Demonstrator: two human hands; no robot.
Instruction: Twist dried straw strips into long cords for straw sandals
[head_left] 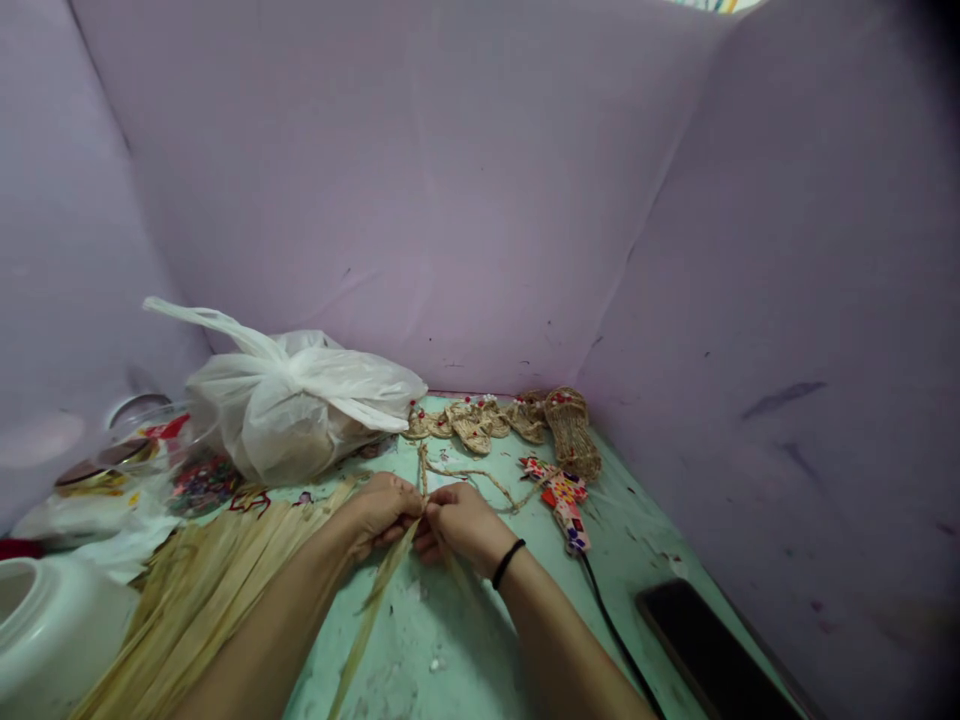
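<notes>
My left hand (388,513) and my right hand (459,522) meet at the middle of the table, fingertips pinched close together. Between them they grip a twisted straw-coloured fibre cord (480,472), which runs up from the fingers, bends and trails right across the table. A loose flat strand (375,610) of the same dry fibre hangs from the fingers toward me. Below the right hand a second strand shows faintly. The exact grip point is hidden by the fingers. A dark band circles my right wrist.
Dry fibre strips (202,570) lie at left beside a white plastic container (60,630). A tied white plastic bag (300,400) stands behind. Woven pieces with pins (472,425) line the back. A patterned glue gun (566,505) with a cord and a dark phone (709,645) lie right.
</notes>
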